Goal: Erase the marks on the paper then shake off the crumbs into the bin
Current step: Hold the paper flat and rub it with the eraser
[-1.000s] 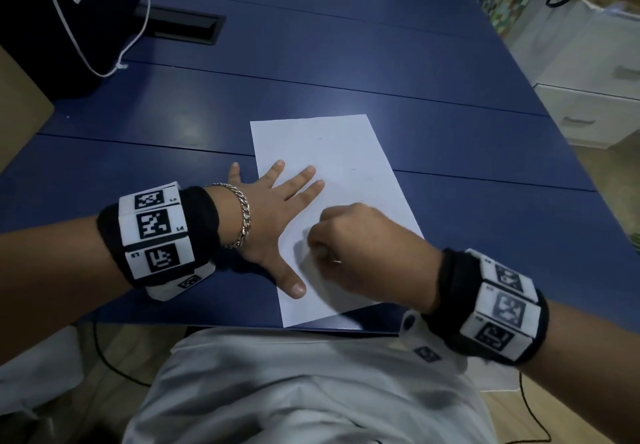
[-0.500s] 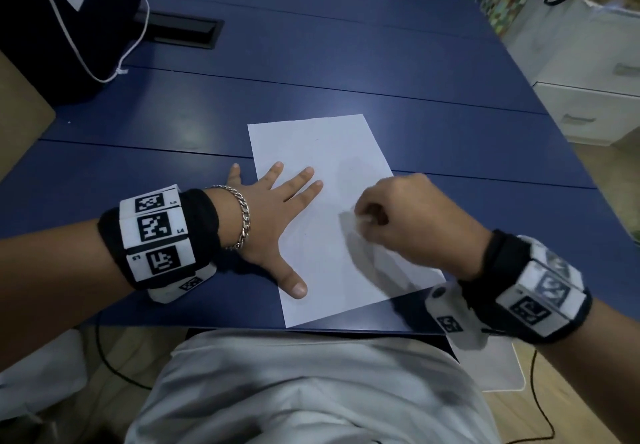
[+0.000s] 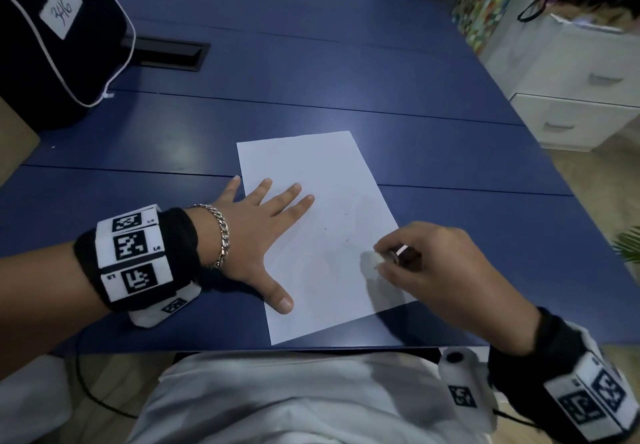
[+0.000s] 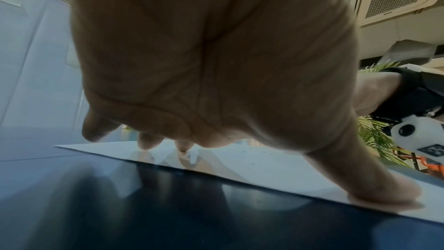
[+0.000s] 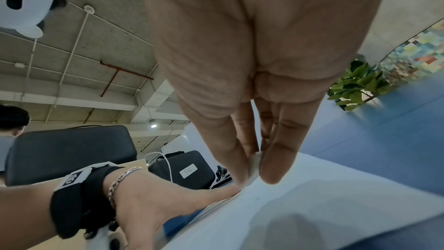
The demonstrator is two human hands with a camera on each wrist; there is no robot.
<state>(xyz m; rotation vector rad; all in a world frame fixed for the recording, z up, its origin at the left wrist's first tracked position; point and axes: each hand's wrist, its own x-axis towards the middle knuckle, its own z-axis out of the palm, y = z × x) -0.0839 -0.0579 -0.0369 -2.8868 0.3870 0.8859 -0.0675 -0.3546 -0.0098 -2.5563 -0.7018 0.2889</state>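
Observation:
A white sheet of paper (image 3: 322, 228) lies on the blue table (image 3: 346, 79) near its front edge, with faint dark specks and a grey smudge in its middle. My left hand (image 3: 263, 235) lies flat with spread fingers on the sheet's left side, thumb (image 4: 384, 195) pressing the near edge of the paper (image 4: 264, 166). My right hand (image 3: 433, 267) pinches a small white eraser (image 3: 371, 260) between thumb and fingers at the sheet's right edge. In the right wrist view the eraser (image 5: 253, 166) touches the paper (image 5: 312, 206). No bin is in view.
A black case (image 3: 52, 38) with a white label stands at the table's back left, beside a black cable slot (image 3: 166, 55). White drawers (image 3: 571, 97) stand on the floor to the right. My lap in white cloth (image 3: 294, 402) lies below the table's front edge.
My right hand has moved with the eraser from the sheet's lower middle to its right edge. The left hand has stayed flat on the paper.

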